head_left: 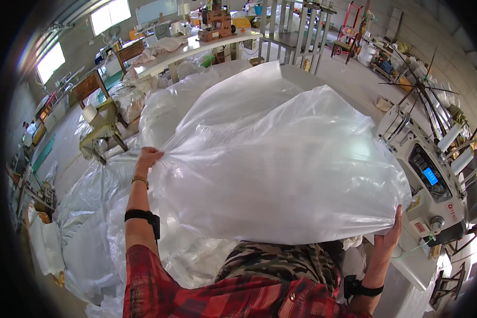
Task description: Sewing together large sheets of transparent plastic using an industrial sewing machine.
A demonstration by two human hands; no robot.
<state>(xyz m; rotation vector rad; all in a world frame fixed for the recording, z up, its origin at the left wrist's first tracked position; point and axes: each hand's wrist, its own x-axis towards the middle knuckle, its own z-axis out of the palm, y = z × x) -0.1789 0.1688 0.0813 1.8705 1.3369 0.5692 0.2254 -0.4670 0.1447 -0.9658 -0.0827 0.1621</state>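
Note:
A large translucent whitish plastic sheet (281,169), possibly a bag, billows across my lap and is stretched between my hands. My left hand (150,157) is closed on its left edge, and the film gathers into creases at that grip. At the lower right corner my right hand (390,232) pinches the edge, with some of its fingers hidden. Beneath and to the left lie heaps of similar plastic film (98,212).
Close on my right stands an industrial sewing machine (429,175) with a lit blue display and thread cones. A cloth-draped stool (103,124) is at the left. Farther back are a white worktable (196,50), a brown sewing machine (215,25) and a metal rack (297,40).

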